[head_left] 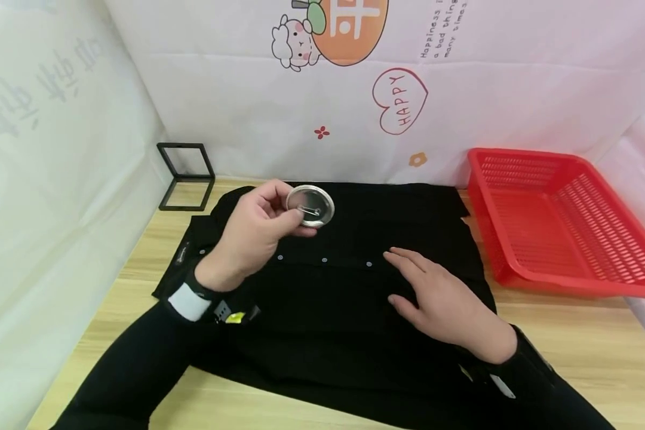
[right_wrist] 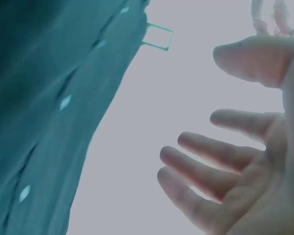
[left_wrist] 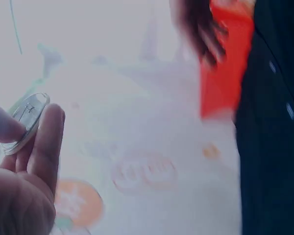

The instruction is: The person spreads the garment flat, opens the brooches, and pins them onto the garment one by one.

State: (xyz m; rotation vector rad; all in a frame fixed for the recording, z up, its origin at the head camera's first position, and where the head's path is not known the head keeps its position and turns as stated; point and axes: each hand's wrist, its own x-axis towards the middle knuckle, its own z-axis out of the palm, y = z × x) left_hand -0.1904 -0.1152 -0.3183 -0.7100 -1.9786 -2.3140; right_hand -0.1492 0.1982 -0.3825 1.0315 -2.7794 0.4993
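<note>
A round pin-back badge [head_left: 321, 202] is pinched between the thumb and fingers of my left hand [head_left: 252, 230], its silvery back and safety pin facing up. The same badge [left_wrist: 32, 115] shows at the left edge of the left wrist view. Beneath both hands a black buttoned shirt [head_left: 322, 298] lies spread on the wooden table. My right hand [head_left: 441, 298] hovers over or rests on the shirt's right part, fingers extended and holding nothing; contact with the cloth cannot be told. In the right wrist view its fingers [right_wrist: 206, 171] are spread.
A red plastic basket [head_left: 516, 263] stands on the right of the table [head_left: 586, 334]. At the back left is a black square frame [head_left: 187, 177], hinged or folded upright. A white printed cloth [head_left: 236, 113] hangs behind, with white cloth on the left side too.
</note>
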